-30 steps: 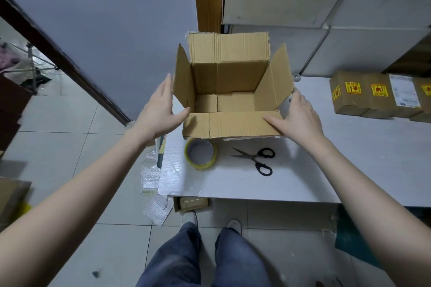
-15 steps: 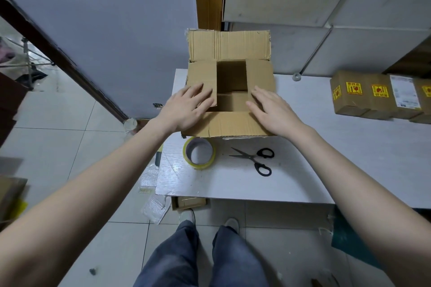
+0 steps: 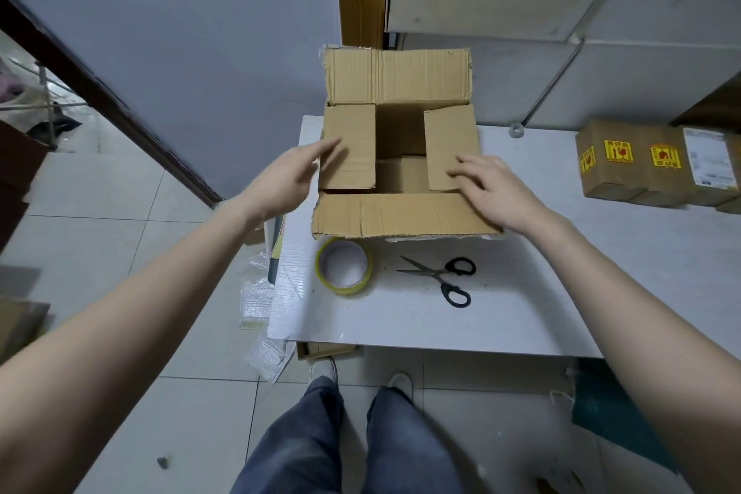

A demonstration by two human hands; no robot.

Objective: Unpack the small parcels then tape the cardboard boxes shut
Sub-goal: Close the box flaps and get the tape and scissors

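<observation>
The box point(image 3: 397, 156) looks light, stiff, creased; its flaps likely spring back. Left hand point(image 3: 284, 180) at nine o'clock, fingers straight, holding nothing; right hand point(image 3: 493, 188) presses the three-o'clock flap, fingers relaxed.

The room has soft, even light from above, not very bright. Shadows under the scissors point(image 3: 443, 278) on the desk point(image 3: 521, 317) are weak. The left hand point(image 3: 286, 180) is blurred. Wide-angle distortion bends lines near the edges.
</observation>
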